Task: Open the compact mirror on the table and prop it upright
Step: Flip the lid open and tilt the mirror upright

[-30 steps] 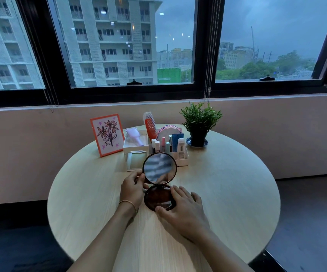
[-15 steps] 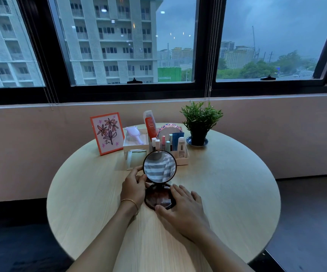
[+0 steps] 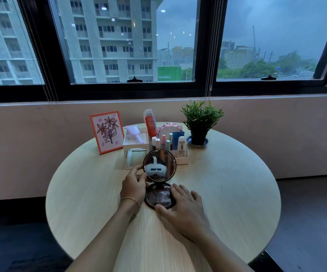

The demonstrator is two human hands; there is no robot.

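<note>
A round, dark brown compact mirror (image 3: 159,167) stands open in the middle of the round wooden table (image 3: 227,193). Its lid is upright and faces me, reflecting a white headset. Its lower half (image 3: 158,197) lies flat on the table. My left hand (image 3: 134,184) pinches the left edge of the upright lid between thumb and fingers. My right hand (image 3: 184,209) lies flat on the table, with thumb and fingertips against the right and near edge of the lower half.
Behind the mirror stands a white organiser box (image 3: 184,158) with cosmetics, a comb and a lilac brush. A small square mirror (image 3: 136,158) leans at its front. An orange-framed flower picture (image 3: 107,132) is back left, a potted plant (image 3: 200,122) back right.
The lid has been tilted further up towards vertical: its reflection changed from a striped shirt to the headset. Both hands have stayed where they were.
</note>
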